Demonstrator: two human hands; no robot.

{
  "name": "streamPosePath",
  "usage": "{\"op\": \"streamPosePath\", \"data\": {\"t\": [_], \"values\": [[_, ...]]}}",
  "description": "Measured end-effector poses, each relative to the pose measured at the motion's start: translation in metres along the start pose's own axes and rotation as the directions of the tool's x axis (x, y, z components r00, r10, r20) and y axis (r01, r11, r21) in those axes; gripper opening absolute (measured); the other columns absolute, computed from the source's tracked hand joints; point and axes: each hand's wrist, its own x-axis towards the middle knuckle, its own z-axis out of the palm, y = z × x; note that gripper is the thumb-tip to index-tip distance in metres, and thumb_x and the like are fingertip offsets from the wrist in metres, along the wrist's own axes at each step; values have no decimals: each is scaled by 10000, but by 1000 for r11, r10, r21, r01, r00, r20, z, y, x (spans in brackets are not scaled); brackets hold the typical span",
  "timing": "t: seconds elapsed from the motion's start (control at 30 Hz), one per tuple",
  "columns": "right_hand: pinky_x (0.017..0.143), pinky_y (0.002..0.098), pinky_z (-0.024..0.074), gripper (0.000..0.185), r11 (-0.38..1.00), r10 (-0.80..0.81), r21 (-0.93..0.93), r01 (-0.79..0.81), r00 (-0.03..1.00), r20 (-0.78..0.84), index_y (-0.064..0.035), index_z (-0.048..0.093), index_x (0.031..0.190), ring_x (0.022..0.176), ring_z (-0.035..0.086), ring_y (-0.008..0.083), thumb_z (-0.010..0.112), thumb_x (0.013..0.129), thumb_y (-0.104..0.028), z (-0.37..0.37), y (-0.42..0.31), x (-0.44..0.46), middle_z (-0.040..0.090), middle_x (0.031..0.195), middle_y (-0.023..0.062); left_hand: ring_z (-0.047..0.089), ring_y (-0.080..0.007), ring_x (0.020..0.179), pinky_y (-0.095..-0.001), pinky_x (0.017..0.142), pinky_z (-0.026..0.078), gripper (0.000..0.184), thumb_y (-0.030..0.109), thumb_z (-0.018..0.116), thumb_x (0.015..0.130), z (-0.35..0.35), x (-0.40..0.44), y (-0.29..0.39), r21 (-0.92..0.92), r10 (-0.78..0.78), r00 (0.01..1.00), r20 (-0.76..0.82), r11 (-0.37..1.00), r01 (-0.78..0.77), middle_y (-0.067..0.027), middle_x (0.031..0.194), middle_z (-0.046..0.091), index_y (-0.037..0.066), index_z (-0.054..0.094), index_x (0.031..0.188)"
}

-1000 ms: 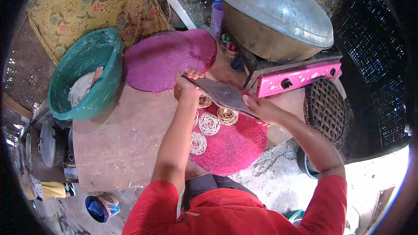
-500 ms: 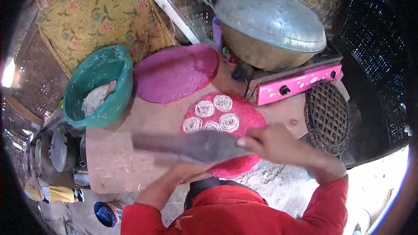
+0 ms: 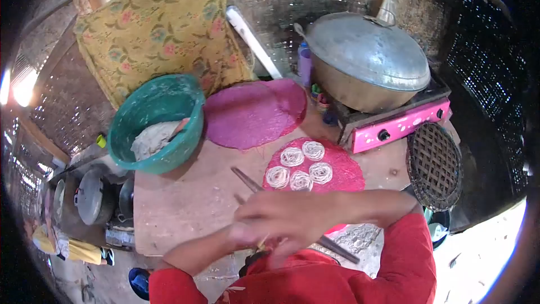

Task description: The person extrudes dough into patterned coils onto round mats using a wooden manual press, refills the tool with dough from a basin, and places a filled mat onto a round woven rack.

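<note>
The right hand (image 3: 289,213), blurred, overlapped the left hand (image 3: 244,235). Both covered the middle of a dark tool (image 3: 247,179), its ends showing either side; how wide the fingers stood, or which hand held it, could not be told. Just beyond the hands, white coiled rounds (image 3: 321,173) lay on a pink mat (image 3: 349,175).

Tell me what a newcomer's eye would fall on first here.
Probably the bright pink mat at the table's near edge, with five pale coiled rounds showing on it. Behind it to the right, a big lidded pot sits on a pink stove. At the left, a green basin holds a whitish lump.
</note>
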Motion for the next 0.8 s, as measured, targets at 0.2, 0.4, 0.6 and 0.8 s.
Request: {"op": "streamPosePath", "data": {"t": [0.2,0.4,0.6,0.8], "values": [[613,410,501,459,913,408,-54,-404,906,114,-70,400,1236,702,594,286,511,794,-18,29,22,82,543,793,119,520,-186,1100,-322,940,407,297,142,553,875,-54,-69,0,192,98,967,-236,980,-52,-118,1158,567,65,553,1161],[515,323,436,328,889,127,-337,-310,875,-467,-102,383,1131,555,507,192,461,832,6,10,75,117,473,706,82,596,-148,932,-301,796,475,302,148,684,780,-79,-163,7,307,17,772,-636,923,232,-67,1006,626,86,594,1062],[439,304,417,259,874,394,452,179,287,-873,-139,345,1116,482,373,115,442,890,-56,-24,117,199,392,664,22,568,-160,997,-298,896,446,293,59,656,821,-148,-217,-23,-93,-70,61,-996,776,-624,-73,1100,595,33,569,1100],[672,355,482,402,483,812,864,-144,443,-380,-76,506,1049,714,549,193,334,976,-432,92,276,250,605,897,105,573,-148,910,-297,735,485,334,151,539,907,-256,-236,40,558,265,-520,-812,614,-558,-84,989,600,23,514,1215]]}}
